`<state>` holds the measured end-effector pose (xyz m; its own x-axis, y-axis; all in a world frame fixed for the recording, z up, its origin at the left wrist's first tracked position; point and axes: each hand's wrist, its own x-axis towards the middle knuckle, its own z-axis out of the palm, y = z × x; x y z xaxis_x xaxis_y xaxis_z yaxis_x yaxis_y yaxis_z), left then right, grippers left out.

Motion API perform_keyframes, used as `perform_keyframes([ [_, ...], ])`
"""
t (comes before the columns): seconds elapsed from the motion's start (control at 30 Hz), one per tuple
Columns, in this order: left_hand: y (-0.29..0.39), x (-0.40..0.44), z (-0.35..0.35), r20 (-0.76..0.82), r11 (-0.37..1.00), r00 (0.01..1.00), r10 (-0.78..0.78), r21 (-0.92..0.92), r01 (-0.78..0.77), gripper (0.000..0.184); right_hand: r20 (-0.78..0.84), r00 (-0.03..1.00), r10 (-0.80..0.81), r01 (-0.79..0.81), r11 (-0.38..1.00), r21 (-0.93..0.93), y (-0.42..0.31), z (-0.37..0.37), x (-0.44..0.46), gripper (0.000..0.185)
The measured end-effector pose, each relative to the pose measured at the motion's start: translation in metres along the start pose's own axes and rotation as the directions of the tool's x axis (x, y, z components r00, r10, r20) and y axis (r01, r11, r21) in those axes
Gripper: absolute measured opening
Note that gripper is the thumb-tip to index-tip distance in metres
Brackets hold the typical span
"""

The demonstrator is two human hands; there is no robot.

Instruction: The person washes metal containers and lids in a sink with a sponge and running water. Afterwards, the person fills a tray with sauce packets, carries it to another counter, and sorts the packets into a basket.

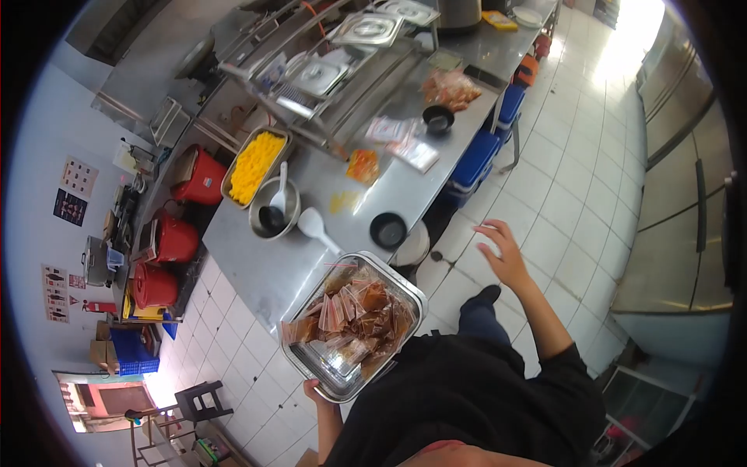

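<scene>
A rectangular metal pan [420, 300] full of small clear sachets with brown contents [362, 311] is in front of my body, overlapping the table's corner. My left hand [313, 389] grips its near left edge; most of those fingers are hidden under the pan. My right hand [502, 255] is raised over the floor to the right, fingers apart and holding nothing. Just beyond the pan lie a white spoon [315, 226] and a black bowl [388, 230]. A steel bowl [292, 226] contains a black cup and a white ladle [281, 183].
On the steel table [257, 268] stand a tray of yellow food [257, 165], an orange packet [362, 166], plastic bags [412, 148] and another black bowl [438, 120]. Blue boxes [473, 159] sit under its edge. Red bins [156, 286] stand left, steel fridges [673, 194] right.
</scene>
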<state>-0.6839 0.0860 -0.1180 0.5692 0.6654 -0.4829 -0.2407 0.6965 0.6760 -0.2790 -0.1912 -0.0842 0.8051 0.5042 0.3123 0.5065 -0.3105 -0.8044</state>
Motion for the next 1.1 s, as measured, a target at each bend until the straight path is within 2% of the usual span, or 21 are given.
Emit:
perform_keyframes([
  [0.03,-0.01,0.003,0.034,0.017,0.999,1.0,0.026,0.039,-0.027,0.07,-0.037,0.995,0.088,-0.088,0.996,-0.015,0.023,-0.029,-0.005,0.034],
  [0.07,-0.026,0.015,0.065,0.037,0.999,0.999,0.037,0.038,-0.038,0.07,-0.055,0.996,0.074,-0.075,0.997,-0.014,0.041,-0.058,-0.007,0.034],
  [0.13,-0.058,0.029,0.119,0.157,0.997,0.985,0.068,-0.058,-0.06,0.068,-0.055,0.961,0.271,-0.275,0.957,-0.088,0.068,-0.108,-0.018,0.038],
  [0.17,-0.085,0.059,0.1,-0.012,0.995,0.995,0.094,-0.034,-0.095,0.065,-0.078,0.955,0.286,-0.292,0.954,-0.074,0.08,-0.123,-0.025,0.038],
  [0.2,-0.099,0.073,0.134,0.116,0.997,0.991,0.073,-0.018,-0.071,0.064,-0.1,0.945,0.313,-0.322,0.941,-0.105,0.093,-0.14,-0.03,0.04],
  [0.27,-0.128,0.079,0.228,0.178,0.999,0.984,0.015,0.037,-0.022,0.064,-0.116,0.92,0.375,-0.389,0.911,-0.136,0.129,-0.168,-0.041,0.046],
  [0.33,-0.161,0.101,0.28,0.245,0.999,0.969,-0.029,0.044,0.019,0.065,-0.026,0.896,0.443,-0.443,0.889,-0.114,0.157,-0.188,-0.045,0.05],
  [0.4,-0.184,0.1,0.35,0.309,0.984,0.934,-0.178,0.033,0.176,0.064,0.074,0.892,0.447,-0.436,0.891,-0.125,0.175,-0.21,-0.038,0.054],
  [0.43,-0.199,0.115,0.362,0.361,0.98,0.912,-0.195,0.04,0.194,0.06,0.139,0.869,0.475,-0.464,0.88,-0.104,0.185,-0.223,-0.033,0.055],
  [0.57,-0.253,0.153,0.427,0.396,0.949,0.863,-0.314,0.099,0.3,0.054,0.175,0.832,0.526,-0.513,0.85,-0.119,0.237,-0.278,-0.001,0.054],
  [0.6,-0.268,0.162,0.446,0.397,0.94,0.853,-0.339,0.116,0.32,0.054,0.202,0.823,0.53,-0.527,0.847,-0.074,0.253,-0.296,0.009,0.052],
  [0.63,-0.284,0.171,0.465,0.352,0.952,0.885,-0.304,0.135,0.273,0.054,0.228,0.817,0.53,-0.538,0.842,-0.032,0.269,-0.314,0.019,0.05],
  [0.67,-0.302,0.183,0.487,0.309,0.963,0.914,-0.262,0.151,0.224,0.054,0.209,0.817,0.538,-0.542,0.839,-0.039,0.291,-0.332,0.026,0.05],
  [0.73,-0.331,0.205,0.531,0.369,0.949,0.882,-0.292,0.225,0.22,0.057,0.131,0.788,0.602,-0.597,0.799,-0.074,0.339,-0.376,0.04,0.048],
  [0.83,-0.379,0.254,0.603,0.412,0.928,0.838,-0.357,0.256,0.27,0.062,-0.096,0.734,0.672,-0.647,0.649,-0.4,0.409,-0.447,0.041,0.045],
  [0.9,-0.412,0.282,0.669,0.423,0.927,0.829,-0.366,0.247,0.283,0.063,-0.266,0.605,0.751,-0.763,0.452,-0.462,0.455,-0.484,0.028,0.048],
  [0.97,-0.444,0.303,0.736,0.424,0.919,0.819,-0.385,0.253,0.301,0.063,-0.28,0.359,0.89,-0.868,0.209,-0.45,0.49,-0.514,0.013,0.053],
  [1.03,-0.476,0.316,0.812,0.449,0.907,0.789,-0.419,0.249,0.34,0.063,-0.178,0.25,0.952,-0.936,0.19,-0.297,0.523,-0.539,-0.005,0.05],
  [1.07,-0.489,0.327,0.843,0.48,0.895,0.756,-0.445,0.259,0.362,0.063,-0.178,0.194,0.965,-0.977,0.173,-0.128,0.528,-0.549,-0.007,0.048],
  [1.1,-0.502,0.338,0.873,0.506,0.882,0.723,-0.471,0.278,0.38,0.063,-0.258,0.231,0.938,-0.972,0.233,-0.022,0.539,-0.551,-0.019,0.045],
])
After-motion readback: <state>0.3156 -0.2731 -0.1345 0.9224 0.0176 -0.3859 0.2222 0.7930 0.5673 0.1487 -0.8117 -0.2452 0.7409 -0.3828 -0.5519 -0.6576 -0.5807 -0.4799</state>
